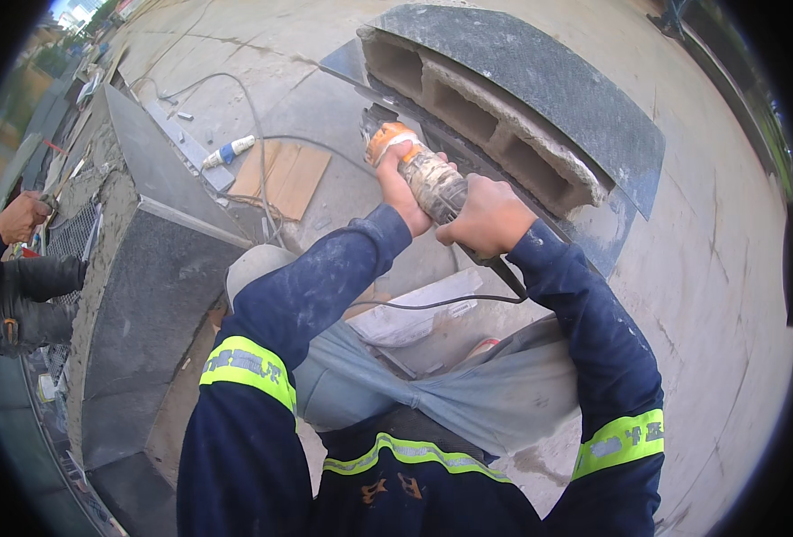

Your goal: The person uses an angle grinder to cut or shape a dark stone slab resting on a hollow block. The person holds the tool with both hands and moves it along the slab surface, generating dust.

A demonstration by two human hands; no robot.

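Note:
My left hand (402, 191) is wrapped round the front body of a dusty orange hand power tool (428, 179), which looks like an angle grinder. My right hand (486, 215) grips its dark rear end, where the black cord (513, 286) leaves it. The tool's guarded head points up and left, just below the long edge of a dark grey stone slab (522, 72). That slab lies on a hollow concrete block piece (459, 107) with ragged edges. What the head touches, if anything, I cannot make out.
Grey slabs (159, 331) edged with rough mortar stand at left; beside them a co-worker's hand (25, 215) holds something. Cardboard (293, 179), a white-and-blue plug connector (228, 150), loose cables and a pale board (396, 324) lie on the concrete floor around my knees.

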